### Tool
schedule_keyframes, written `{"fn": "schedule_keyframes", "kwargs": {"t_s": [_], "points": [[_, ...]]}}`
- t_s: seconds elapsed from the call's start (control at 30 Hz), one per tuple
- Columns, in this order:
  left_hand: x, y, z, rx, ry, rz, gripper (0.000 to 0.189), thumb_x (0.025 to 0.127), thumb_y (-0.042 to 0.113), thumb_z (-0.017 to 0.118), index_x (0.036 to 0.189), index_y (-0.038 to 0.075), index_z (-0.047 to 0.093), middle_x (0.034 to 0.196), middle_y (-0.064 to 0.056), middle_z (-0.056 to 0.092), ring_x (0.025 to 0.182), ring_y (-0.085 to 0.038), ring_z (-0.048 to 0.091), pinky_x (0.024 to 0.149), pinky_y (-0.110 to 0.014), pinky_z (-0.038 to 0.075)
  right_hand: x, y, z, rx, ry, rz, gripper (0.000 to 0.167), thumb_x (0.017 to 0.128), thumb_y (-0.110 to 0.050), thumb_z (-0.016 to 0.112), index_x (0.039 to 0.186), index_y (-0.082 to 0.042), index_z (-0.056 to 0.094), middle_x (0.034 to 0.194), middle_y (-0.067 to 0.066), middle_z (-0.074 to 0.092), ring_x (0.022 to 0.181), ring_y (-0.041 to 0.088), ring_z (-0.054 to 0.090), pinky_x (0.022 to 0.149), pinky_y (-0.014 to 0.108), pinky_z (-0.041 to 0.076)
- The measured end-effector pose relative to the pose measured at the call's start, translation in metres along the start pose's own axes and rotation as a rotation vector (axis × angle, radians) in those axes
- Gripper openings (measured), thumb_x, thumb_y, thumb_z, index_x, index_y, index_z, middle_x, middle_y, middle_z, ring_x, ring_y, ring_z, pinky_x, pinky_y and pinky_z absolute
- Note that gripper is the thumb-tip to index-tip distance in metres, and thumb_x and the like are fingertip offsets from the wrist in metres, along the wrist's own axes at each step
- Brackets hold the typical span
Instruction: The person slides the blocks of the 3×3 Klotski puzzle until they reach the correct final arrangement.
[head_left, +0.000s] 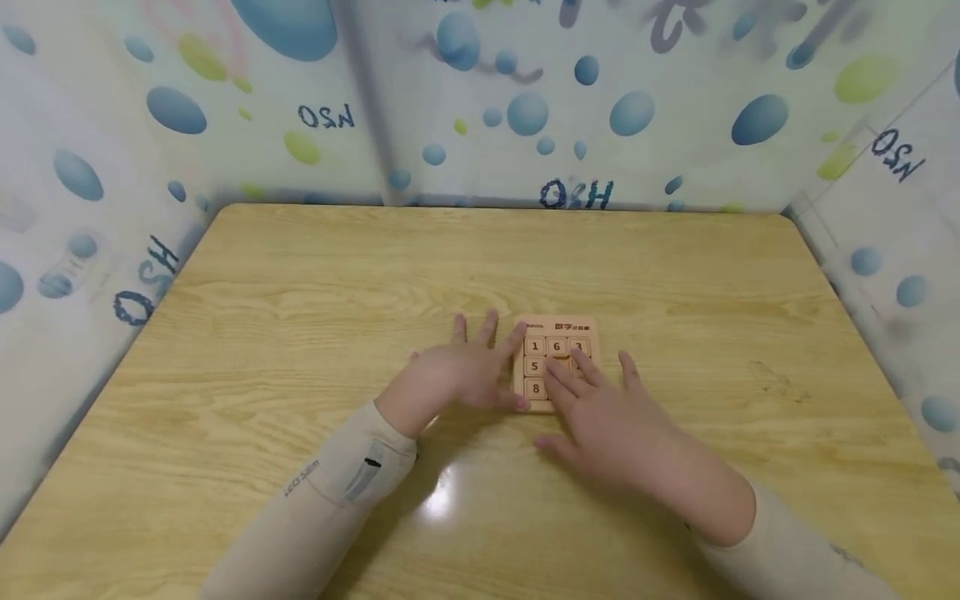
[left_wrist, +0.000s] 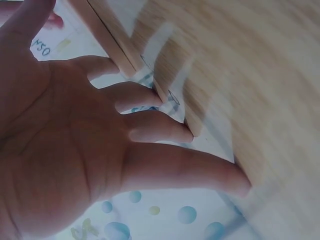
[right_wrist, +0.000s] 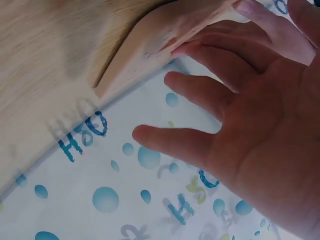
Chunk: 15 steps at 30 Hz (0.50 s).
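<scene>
Right hand point(head_left: 615, 421) nearest: fingers spread and fairly straight, tips over the numbered tiles point(head_left: 557, 347), thumb off the near edge of the puzzle board point(head_left: 545, 323); can't tell how hard it presses. Left hand point(head_left: 468, 371) also spread, thumb and index at the board's left edge, no pinch that I can see. Board lies flat on the desk point(head_left: 300, 292), a bit right of centre, between the hands. Looks like wood: guessing light, stiff, not fragile, likely to skate on that smooth top if shoved sideways. Best hold is the rim, left side and corners, not the tiles. 1, 6, 3 readable in the far row, 5 and 8 down the left; fingers hide most others. Tiles should slide under one fingertip, light pressure; too tightly packed to pinch well. Patterned wall point(head_left: 487, 75) beyond the desk.
</scene>
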<state>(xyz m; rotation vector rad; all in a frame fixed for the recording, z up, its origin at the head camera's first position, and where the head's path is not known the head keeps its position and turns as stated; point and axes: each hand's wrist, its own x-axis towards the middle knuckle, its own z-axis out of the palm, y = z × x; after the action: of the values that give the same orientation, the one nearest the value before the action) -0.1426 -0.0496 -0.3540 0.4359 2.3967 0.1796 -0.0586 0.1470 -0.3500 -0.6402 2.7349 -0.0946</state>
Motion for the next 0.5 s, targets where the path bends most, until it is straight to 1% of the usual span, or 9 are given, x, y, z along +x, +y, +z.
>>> {"fn": "schedule_keyframes", "kwargs": {"t_s": [0.1, 0.2, 0.3, 0.5], "points": [[0.002, -0.001, -0.002, 0.004, -0.006, 0.003, 0.11, 0.092, 0.073, 0.067, 0.169, 0.045, -0.007, 0.179, -0.002, -0.02, 0.162, -0.051, -0.017, 0.106, -0.096, 0.02, 0.009, 0.001, -0.001, 0.011, 0.007, -0.016, 0.082, 0.104, -0.064, 0.055, 0.167, -0.014, 0.037, 0.176, 0.002, 0.031, 0.166, 0.038, 0.022, 0.125, 0.084, 0.009], [0.004, -0.002, -0.002, 0.004, -0.013, 0.004, 0.11, 0.093, 0.073, 0.066, 0.169, 0.045, -0.008, 0.179, -0.002, -0.021, 0.162, -0.051, -0.018, 0.105, -0.097, 0.021, 0.015, 0.001, 0.001, 0.022, -0.002, -0.027, 0.083, 0.104, -0.064, 0.055, 0.167, -0.013, 0.036, 0.177, 0.002, 0.03, 0.166, 0.037, 0.021, 0.125, 0.084, 0.008], [0.004, -0.001, -0.002, 0.006, -0.013, 0.01, 0.109, 0.093, 0.073, 0.066, 0.169, 0.045, -0.007, 0.179, -0.003, -0.021, 0.162, -0.052, -0.018, 0.105, -0.097, 0.021, 0.016, 0.002, 0.002, 0.017, -0.01, -0.023, 0.083, 0.104, -0.064, 0.055, 0.167, -0.013, 0.036, 0.177, 0.003, 0.029, 0.166, 0.037, 0.02, 0.125, 0.084, 0.007], [0.002, 0.0, -0.002, 0.002, -0.015, 0.0, 0.109, 0.093, 0.072, 0.066, 0.169, 0.046, -0.007, 0.179, -0.002, -0.021, 0.162, -0.051, -0.017, 0.106, -0.096, 0.021, 0.013, 0.005, 0.001, 0.03, -0.023, -0.013, 0.084, 0.104, -0.064, 0.054, 0.167, -0.012, 0.035, 0.177, 0.004, 0.028, 0.166, 0.038, 0.019, 0.125, 0.084, 0.006]]}}
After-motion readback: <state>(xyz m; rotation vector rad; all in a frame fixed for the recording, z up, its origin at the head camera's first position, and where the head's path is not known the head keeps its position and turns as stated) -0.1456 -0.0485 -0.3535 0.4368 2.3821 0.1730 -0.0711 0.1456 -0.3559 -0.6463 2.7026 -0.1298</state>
